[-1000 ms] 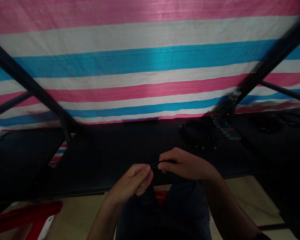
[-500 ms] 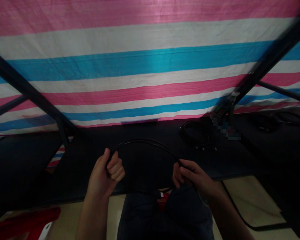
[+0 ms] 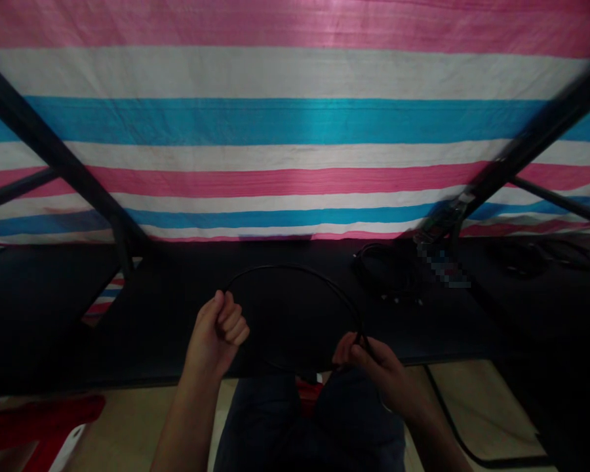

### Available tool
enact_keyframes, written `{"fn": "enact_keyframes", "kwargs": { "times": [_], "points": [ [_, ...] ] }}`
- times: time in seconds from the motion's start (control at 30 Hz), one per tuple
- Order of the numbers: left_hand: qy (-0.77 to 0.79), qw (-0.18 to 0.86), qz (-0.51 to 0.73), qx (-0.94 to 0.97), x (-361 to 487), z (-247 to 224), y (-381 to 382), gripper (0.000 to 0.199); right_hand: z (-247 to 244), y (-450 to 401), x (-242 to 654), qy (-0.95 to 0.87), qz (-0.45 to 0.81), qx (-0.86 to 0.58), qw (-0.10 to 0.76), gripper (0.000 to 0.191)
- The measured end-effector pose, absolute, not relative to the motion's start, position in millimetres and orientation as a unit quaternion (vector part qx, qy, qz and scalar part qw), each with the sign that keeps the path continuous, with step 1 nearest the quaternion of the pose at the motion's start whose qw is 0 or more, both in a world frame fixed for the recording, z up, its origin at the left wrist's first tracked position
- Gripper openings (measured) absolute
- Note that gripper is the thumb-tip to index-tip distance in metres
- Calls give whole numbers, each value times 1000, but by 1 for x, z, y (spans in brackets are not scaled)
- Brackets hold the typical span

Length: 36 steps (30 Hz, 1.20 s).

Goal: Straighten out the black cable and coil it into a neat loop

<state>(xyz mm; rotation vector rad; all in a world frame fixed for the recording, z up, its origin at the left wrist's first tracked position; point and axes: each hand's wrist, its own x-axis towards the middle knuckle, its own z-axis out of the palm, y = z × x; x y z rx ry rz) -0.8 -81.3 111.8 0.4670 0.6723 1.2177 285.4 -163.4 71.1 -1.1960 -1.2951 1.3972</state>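
A thin black cable [image 3: 295, 270] arcs in a loop above a black table [image 3: 177, 314]. My left hand [image 3: 217, 333] is a closed fist around the loop's left end. My right hand [image 3: 373, 367] pinches the right end near the table's front edge, and the cable trails from it down to the floor at the right. A lower strand of the loop curves back between my hands, ending in a small plug [image 3: 318, 377] over my lap.
A coiled bundle of black cables [image 3: 388, 272] lies on the table at the back right. A pink, white and blue striped tarp [image 3: 285, 131] hangs behind, crossed by dark metal bars [image 3: 54, 154]. A red object [image 3: 39, 426] sits on the floor at the lower left.
My hands were close together on the cable a second ago; they have drawn apart, opening it into a wide loop. The right hand has since dropped a little lower.
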Motion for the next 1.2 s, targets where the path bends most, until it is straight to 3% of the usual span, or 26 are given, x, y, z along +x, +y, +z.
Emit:
{"fn": "enact_keyframes", "kwargs": {
  "times": [0.27, 0.67, 0.9, 1.2],
  "points": [
    [317, 727, 594, 136, 37, 98, -76, 46, 100, -138, 260, -303, 580, -429, 622, 37],
    [335, 725, 601, 23, 52, 69, -94, 41, 129, -114, 247, -252, 644, -372, 619, 29],
    [478, 630, 612, -9, 83, 44, -117, 14, 138, -100, 233, -223, 665, -327, 634, 24],
    [570, 612, 542, 80, 99, 44, -176, 38, 165, -110, 220, -264, 741, -198, 584, 20]
  ]
}}
